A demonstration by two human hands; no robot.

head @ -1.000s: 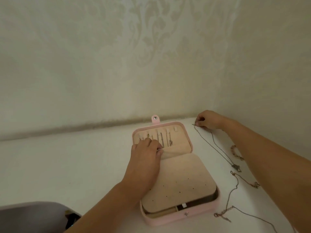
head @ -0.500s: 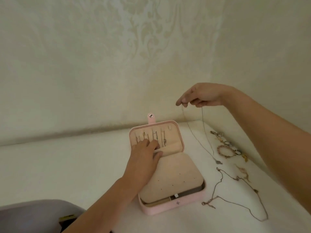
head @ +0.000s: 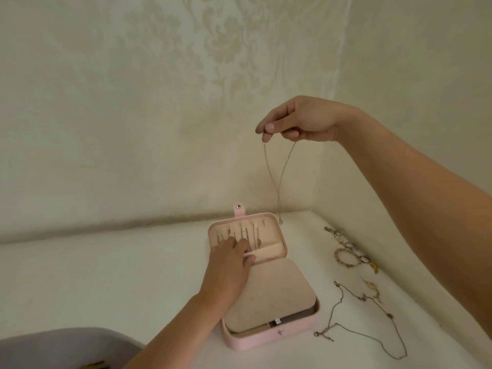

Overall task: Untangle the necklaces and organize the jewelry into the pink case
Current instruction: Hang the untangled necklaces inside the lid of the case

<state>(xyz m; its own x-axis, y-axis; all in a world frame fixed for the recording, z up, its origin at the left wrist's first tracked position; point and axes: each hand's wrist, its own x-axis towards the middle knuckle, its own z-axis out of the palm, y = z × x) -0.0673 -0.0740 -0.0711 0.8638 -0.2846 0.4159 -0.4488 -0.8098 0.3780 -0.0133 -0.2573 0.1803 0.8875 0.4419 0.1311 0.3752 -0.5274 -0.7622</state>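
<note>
1. Grey rounded object (head: 66, 344): well left of the pink case (head: 266, 340), nearer me. Partly in view, kind unclear.

2. My left hand (head: 229, 262): on the case's raised lid. The fingers lie fairly straight against the lining at the pocket band, gripping nothing I can make out.

3. Hung chains (head: 246, 234): in the lid's left and middle slots. The rightmost slot looks free.

4. Beige earring panel (head: 271, 294): lying over the case's base.

5. My right hand (head: 300, 121): high above the case's far right corner. Thumb and forefinger pinch a silver necklace (head: 279, 177), which hangs in a narrow loop with no knot visible. Its pendant is just beside the lid's rim.

6. Bracelets and rings (head: 348, 251): right of the case, apart from it.

7. Rose-gold chain (head: 372, 328): right of the case's front, sprawled loosely.

Handling note: I judge the step in hand to be hanging the silver necklace in the free slot.
- Steady the lid with my left hand.
- Bring the pinched end to the slot.
- Feed the pendant into the pocket without brushing the hung chains.
</note>
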